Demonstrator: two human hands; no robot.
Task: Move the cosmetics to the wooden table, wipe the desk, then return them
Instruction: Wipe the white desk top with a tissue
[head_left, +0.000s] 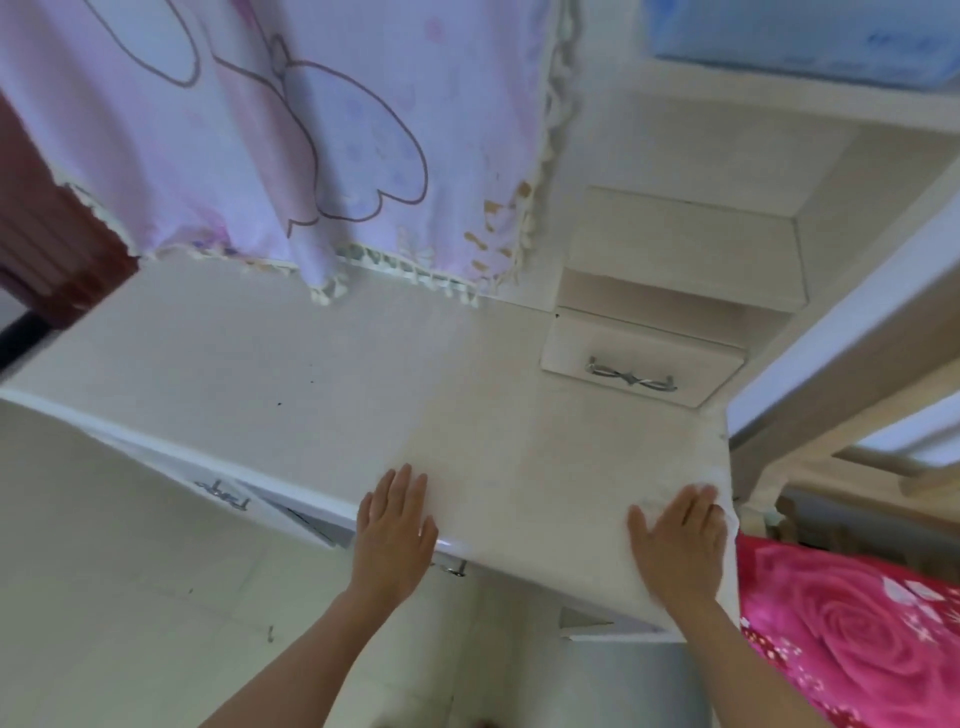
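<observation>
From the head camera, both hands lie flat, fingers spread and holding nothing, left hand (397, 525) on the white table (291, 364) front edge, right hand (678, 540) pressing a white cloth (719, 488) there; no cosmetics visible, so wiping looks underway, returning remains.

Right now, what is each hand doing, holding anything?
Left hand: open, flat on the desk edge, holding nothing.
Right hand: open, pressed flat on a white cloth at the desk's right corner.
</observation>
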